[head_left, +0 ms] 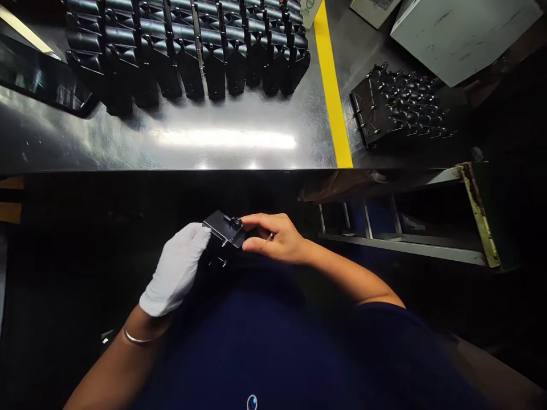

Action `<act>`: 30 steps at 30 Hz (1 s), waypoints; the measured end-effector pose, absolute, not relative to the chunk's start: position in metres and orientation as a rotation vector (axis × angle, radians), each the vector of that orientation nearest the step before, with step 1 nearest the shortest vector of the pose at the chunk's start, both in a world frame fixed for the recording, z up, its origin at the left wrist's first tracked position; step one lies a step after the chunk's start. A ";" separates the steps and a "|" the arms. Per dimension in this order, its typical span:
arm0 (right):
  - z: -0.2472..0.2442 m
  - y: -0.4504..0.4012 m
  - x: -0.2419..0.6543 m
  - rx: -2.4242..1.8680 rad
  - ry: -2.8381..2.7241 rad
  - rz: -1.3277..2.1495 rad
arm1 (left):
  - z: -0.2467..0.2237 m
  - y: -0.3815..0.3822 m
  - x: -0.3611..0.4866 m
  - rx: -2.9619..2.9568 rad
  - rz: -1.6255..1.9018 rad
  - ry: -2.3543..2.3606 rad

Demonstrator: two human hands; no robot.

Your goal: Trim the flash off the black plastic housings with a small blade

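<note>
Black part (222, 226) seems stiff, light, slick, best edge-held; gloved left hand (177, 267) clasps 9 o'clock side, right hand (276, 238) pinches 3 o'clock end.

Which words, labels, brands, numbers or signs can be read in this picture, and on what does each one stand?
No text can be read.
Pale object at the top edge: a greenish mark, too small and cut off to read.
Dark blue shirt: a small round mark near the bottom edge, no letters legible.
Held black part: no lettering visible.
</note>
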State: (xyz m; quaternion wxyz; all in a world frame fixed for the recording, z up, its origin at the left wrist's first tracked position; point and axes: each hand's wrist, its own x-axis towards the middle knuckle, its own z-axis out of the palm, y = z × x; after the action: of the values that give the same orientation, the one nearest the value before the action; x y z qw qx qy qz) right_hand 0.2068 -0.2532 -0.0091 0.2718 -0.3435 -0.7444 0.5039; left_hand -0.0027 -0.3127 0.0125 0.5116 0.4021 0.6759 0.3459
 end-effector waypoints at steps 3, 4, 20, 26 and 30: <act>-0.003 -0.252 0.208 -0.969 -2.031 1.324 | 0.016 -0.308 -0.006 0.939 0.810 1.614; -0.002 -0.251 0.209 -0.957 -2.066 1.281 | 0.018 -0.307 -0.006 0.929 0.779 1.583; 0.000 -0.238 0.204 -1.007 -2.273 1.509 | 0.024 -0.306 -0.003 1.131 0.573 1.326; 0.005 -0.246 0.214 -1.171 -2.070 1.554 | 0.015 -0.310 -0.006 1.026 0.778 1.661; 0.007 -0.255 0.211 -0.898 -2.047 1.471 | 0.012 -0.314 -0.005 0.995 0.827 1.714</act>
State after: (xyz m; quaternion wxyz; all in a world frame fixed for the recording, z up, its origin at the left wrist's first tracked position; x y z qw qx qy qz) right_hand 0.2107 -0.2548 0.0066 0.2308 -0.3267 -0.7443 0.5348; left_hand -0.0054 -0.3137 0.0119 0.4766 0.4074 0.7016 0.3386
